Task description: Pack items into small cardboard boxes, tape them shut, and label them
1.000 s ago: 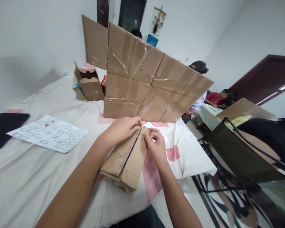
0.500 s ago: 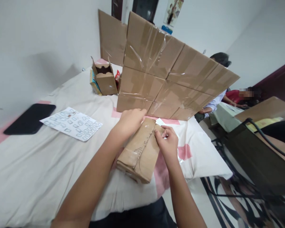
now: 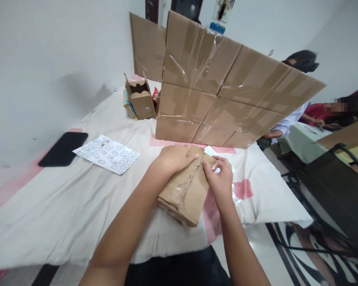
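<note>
A small brown cardboard box [image 3: 193, 198] lies lengthwise before me, with a torn, jagged seam along its top and clear tape near its close end. My left hand [image 3: 174, 157] is wrapped over the far left edge, its thumb on the top beside the seam; its other fingers are partly hidden. At the far right corner, my right hand [image 3: 221, 174] pinches the box's edge or flap between thumb and fingers. A strip of clear tape or plastic seems to show by those fingers. Behind this hand lies a white printed paper [image 3: 210, 151], partly covered.
A tall panel of taped cardboard [image 3: 214, 91] stands behind the box. To the left lie a paper with drawn rectangles [image 3: 110, 155] and a black phone-like slab [image 3: 64, 149]. An open carton [image 3: 144, 105] stands farther back. Two people sit at the right, near a dark chair [image 3: 331, 198].
The view has swung slightly left, so everything sits farther right. My left thumb has come onto the box top near the seam. My right hand keeps its pinch at the far corner.
</note>
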A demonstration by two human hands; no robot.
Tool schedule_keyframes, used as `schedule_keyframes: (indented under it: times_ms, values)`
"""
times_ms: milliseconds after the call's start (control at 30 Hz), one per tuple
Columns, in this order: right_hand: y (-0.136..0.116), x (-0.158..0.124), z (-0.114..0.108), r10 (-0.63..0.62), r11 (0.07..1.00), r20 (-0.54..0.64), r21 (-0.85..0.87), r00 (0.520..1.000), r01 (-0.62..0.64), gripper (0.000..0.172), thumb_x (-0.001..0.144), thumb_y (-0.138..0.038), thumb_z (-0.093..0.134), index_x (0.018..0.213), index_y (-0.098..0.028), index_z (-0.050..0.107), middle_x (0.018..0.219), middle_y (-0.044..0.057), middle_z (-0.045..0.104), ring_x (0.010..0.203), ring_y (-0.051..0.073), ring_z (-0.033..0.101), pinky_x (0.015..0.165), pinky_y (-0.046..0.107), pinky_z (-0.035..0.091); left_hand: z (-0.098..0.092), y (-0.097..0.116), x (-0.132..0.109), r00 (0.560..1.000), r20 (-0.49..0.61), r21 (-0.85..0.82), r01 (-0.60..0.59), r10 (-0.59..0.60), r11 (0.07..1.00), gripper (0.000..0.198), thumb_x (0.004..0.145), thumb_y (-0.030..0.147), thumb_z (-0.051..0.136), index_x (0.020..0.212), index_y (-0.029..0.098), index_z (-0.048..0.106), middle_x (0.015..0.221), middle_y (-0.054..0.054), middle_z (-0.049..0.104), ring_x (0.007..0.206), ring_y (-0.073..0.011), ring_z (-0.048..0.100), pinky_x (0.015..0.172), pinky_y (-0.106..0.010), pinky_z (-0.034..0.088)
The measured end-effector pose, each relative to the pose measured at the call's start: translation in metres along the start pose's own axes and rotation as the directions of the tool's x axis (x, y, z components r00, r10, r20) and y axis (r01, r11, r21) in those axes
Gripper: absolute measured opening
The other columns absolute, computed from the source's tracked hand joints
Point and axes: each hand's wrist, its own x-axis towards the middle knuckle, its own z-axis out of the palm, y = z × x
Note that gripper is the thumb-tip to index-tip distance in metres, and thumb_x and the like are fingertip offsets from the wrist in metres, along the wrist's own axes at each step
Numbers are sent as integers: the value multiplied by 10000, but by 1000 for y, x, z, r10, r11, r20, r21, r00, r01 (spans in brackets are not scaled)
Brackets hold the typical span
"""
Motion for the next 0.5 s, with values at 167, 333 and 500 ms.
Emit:
schedule_keyframes:
  times_ms: [167, 333, 500]
  values:
    - [-3, -1, -8, 22, 973, 11, -231, 1000, -19, 445, 785, -500, 657, 548, -207, 420, 1169, 105, 667, 1207, 356, 495, 1047, 544, 319, 2, 5, 0, 999, 44, 72, 26, -29, 997, 503, 955, 500, 353, 1221, 171, 625, 1209, -144, 711, 1070, -332, 683, 883, -422, 509]
    - [-9, 3, -21, 53, 932, 134, -362, 990, -1, 464, 820, -537, 614, 547, -200, 446, 1129, 106, 690, 1157, 356, 514, 1012, 545, 332, 2, 8, 0, 996, 63, 101, 50, -57, 994, 509, 949, 437, 360, 1311, 136, 553, 1233, -167, 694, 1104, -352, 670, 895, -443, 511]
    - [-18, 5, -28, 151, 883, 222, -468, 963, -31, 474, 862, -588, 545, 590, -208, 465, 1001, 105, 700, 1042, 330, 574, 920, 471, 390, 3, 7, 1, 998, 49, 106, 35, -40, 994, 499, 950, 469, 354, 1261, 152, 583, 1234, -167, 691, 1092, -359, 673, 879, -447, 514]
